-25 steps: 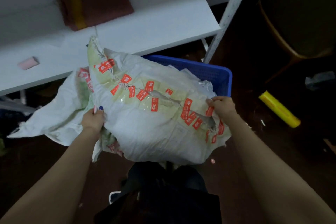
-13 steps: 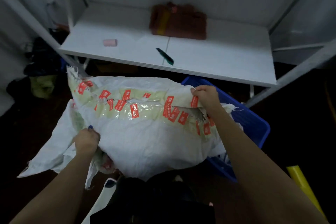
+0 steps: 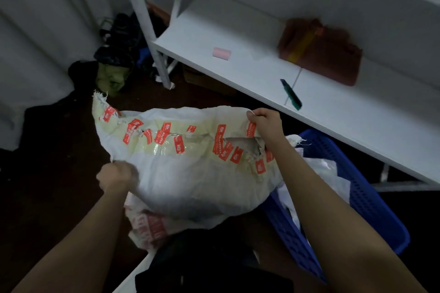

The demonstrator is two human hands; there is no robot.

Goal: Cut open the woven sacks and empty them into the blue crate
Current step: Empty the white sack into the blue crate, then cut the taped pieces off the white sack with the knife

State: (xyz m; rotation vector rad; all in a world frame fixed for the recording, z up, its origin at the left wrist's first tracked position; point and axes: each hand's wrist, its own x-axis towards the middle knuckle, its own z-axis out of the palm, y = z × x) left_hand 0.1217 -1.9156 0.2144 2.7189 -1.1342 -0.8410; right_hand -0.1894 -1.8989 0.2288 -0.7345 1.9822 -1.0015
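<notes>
White woven sack (image 3: 190, 173), red-labelled tape seam: hung beside blue plastic crate (image 3: 367, 188). Left hand (image 3: 116, 176) and right hand (image 3: 264, 123) each clamped fingers on its edges.

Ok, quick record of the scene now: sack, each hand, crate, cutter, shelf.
woven sack: white, taped seam with red labels, torn open near its right end
left hand: grips the sack's lower left, blurred
right hand: pinches the top edge by the tear
blue crate: on the floor, white material inside
green cutter: lying on the white shelf, untouched
shelf extras: pink roll, brown bundle
</notes>
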